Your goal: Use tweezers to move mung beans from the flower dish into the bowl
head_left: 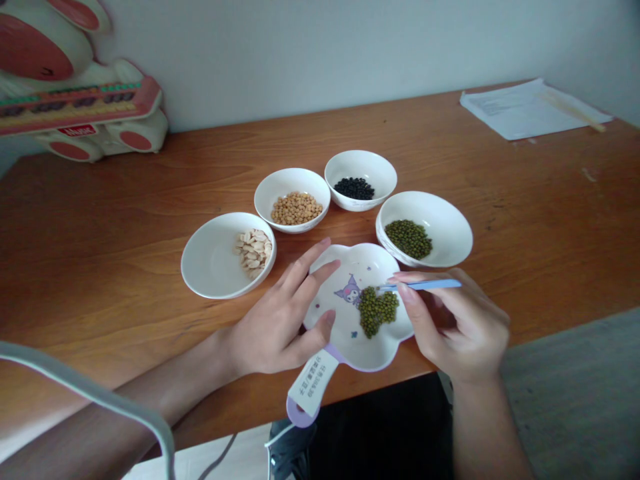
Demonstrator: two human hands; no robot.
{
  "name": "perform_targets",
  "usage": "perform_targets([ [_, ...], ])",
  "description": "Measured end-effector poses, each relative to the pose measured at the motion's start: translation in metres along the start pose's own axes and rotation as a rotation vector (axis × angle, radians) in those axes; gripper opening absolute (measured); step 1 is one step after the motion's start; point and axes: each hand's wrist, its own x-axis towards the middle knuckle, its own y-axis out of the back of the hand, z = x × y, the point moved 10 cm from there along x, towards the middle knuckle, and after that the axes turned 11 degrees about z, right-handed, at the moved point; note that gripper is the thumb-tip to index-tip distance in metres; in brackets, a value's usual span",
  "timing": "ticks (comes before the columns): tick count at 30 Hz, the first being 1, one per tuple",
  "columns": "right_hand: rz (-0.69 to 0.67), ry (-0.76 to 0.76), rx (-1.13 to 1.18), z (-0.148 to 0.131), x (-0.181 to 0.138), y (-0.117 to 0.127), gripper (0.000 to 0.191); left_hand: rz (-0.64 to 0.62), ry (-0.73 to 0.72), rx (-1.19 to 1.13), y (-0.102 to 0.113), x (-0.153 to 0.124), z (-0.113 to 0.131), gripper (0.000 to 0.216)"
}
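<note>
A flower-shaped white plate with a purple handle and a cartoon print sits at the table's near edge and holds a heap of green mung beans. My left hand lies on the plate's left rim, fingers stretched out, thumb on the plate. My right hand pinches blue tweezers whose tips reach the bean heap. Behind the plate stand several white bowls: pale flat seeds, soybeans, black beans and green mung beans.
The wooden table ends just in front of me. A red and white toy keyboard stands at the back left against the wall. White papers with a wooden stick lie at the back right. A grey cable crosses my left forearm.
</note>
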Motion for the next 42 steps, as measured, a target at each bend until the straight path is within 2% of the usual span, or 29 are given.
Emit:
perform_targets([
  [5,0.017,0.003,-0.022,0.000,-0.002,0.003,0.032,-0.002,-0.001,0.005,0.000,0.001,0.000,0.062],
  [7,0.068,-0.001,-0.027,0.000,-0.004,0.009,0.034,0.001,-0.004,0.007,0.000,0.000,0.000,0.061],
  [9,0.205,-0.014,-0.024,0.003,-0.007,0.021,0.037,0.010,-0.006,0.006,0.000,0.000,0.000,0.061],
  [13,0.586,-0.097,0.003,0.016,-0.014,0.050,0.035,0.017,-0.003,-0.001,0.001,-0.001,0.000,0.062],
  [15,0.641,-0.174,-0.001,0.025,-0.013,0.051,0.031,0.014,-0.003,-0.002,0.001,-0.001,0.000,0.062],
  [18,0.624,-0.278,-0.023,0.032,-0.010,0.047,0.028,0.010,-0.004,0.001,0.001,0.000,0.000,0.062],
  [21,0.608,-0.291,0.011,0.030,-0.012,0.049,0.029,0.008,-0.003,0.005,0.001,0.000,0.000,0.061],
  [23,0.477,-0.246,0.033,0.023,-0.011,0.041,0.028,0.009,-0.006,0.006,0.001,0.000,0.001,0.061],
  [26,0.185,-0.117,-0.017,0.010,-0.007,0.021,0.023,0.006,-0.002,0.005,0.001,0.000,0.000,0.061],
  [28,0.087,-0.057,-0.038,0.006,-0.006,0.014,0.021,0.005,0.002,0.006,0.000,0.000,-0.001,0.062],
  [36,0.066,-0.068,-0.021,0.009,-0.004,0.010,0.024,0.014,-0.005,0.006,0.001,0.000,-0.001,0.062],
  [42,0.103,-0.055,-0.075,0.007,-0.004,0.014,0.023,0.010,-0.003,0.009,0.001,0.000,0.000,0.061],
])
